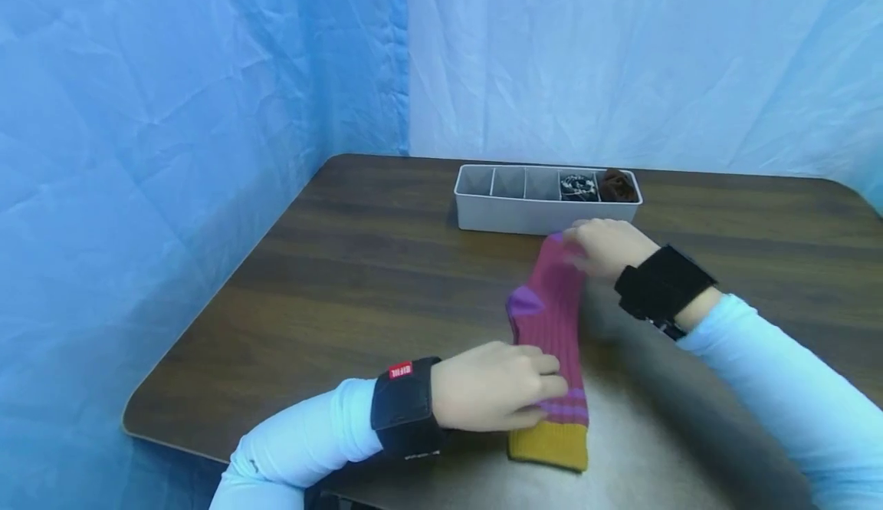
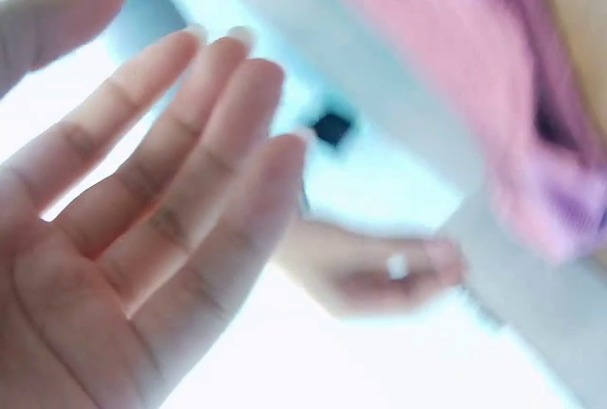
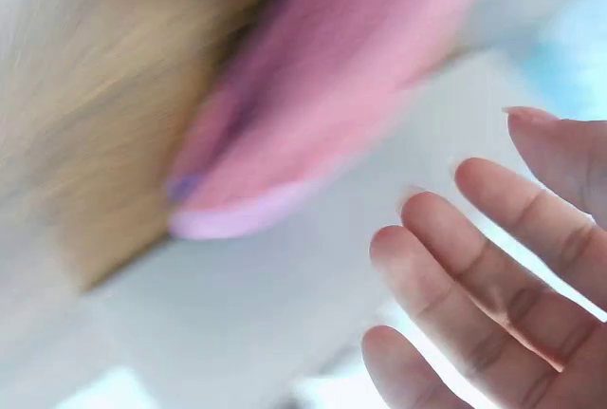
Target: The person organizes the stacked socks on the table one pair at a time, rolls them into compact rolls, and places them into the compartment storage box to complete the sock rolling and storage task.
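A pink sock [image 1: 559, 326] lies flat and lengthwise on the table, with a purple heel [image 1: 526, 301], purple toe and mustard cuff [image 1: 549, 446]. In the right wrist view a second layer shows along the edge of the sock [image 3: 322, 115]. My left hand [image 1: 495, 386] is over the striped part near the cuff; its fingers are loosely extended with nothing in them in the left wrist view. At the toe end is my right hand [image 1: 610, 249], fingers spread and relaxed beside the sock, holding nothing. Both wrist views are blurred.
Behind the toe stands a long grey divided box [image 1: 510, 217]. Its two right compartments hold a black-and-white patterned bundle [image 1: 578, 187] and a brown fabric bundle [image 1: 616, 187]. Light blue sheeting [image 1: 207, 111] hangs around the dark wooden table [image 1: 331, 287].
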Demonstrator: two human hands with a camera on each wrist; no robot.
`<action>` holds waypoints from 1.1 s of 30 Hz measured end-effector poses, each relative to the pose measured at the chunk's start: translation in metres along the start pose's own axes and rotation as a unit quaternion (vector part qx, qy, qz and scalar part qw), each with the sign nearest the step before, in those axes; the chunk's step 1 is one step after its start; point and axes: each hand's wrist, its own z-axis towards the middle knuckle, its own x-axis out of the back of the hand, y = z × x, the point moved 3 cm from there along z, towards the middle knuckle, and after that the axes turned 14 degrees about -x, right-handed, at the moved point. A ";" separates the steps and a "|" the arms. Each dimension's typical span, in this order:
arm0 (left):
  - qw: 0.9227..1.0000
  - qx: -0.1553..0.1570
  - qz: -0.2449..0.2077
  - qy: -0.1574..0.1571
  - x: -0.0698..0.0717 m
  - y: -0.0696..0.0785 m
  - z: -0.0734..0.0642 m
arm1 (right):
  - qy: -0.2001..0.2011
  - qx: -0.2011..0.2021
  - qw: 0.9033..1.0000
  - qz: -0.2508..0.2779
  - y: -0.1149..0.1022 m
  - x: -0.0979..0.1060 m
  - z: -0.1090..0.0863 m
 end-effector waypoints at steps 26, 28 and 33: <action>0.994 -0.018 0.085 -0.069 -0.035 0.013 0.003 | -0.044 0.261 0.951 0.161 -0.068 -0.031 -0.137; 0.993 -0.018 0.094 -0.065 -0.035 0.014 0.003 | -0.035 0.254 0.954 0.156 -0.070 -0.033 -0.138; 0.997 -0.012 0.061 -0.044 -0.032 0.012 0.003 | -0.041 0.233 0.960 0.149 -0.071 -0.036 -0.140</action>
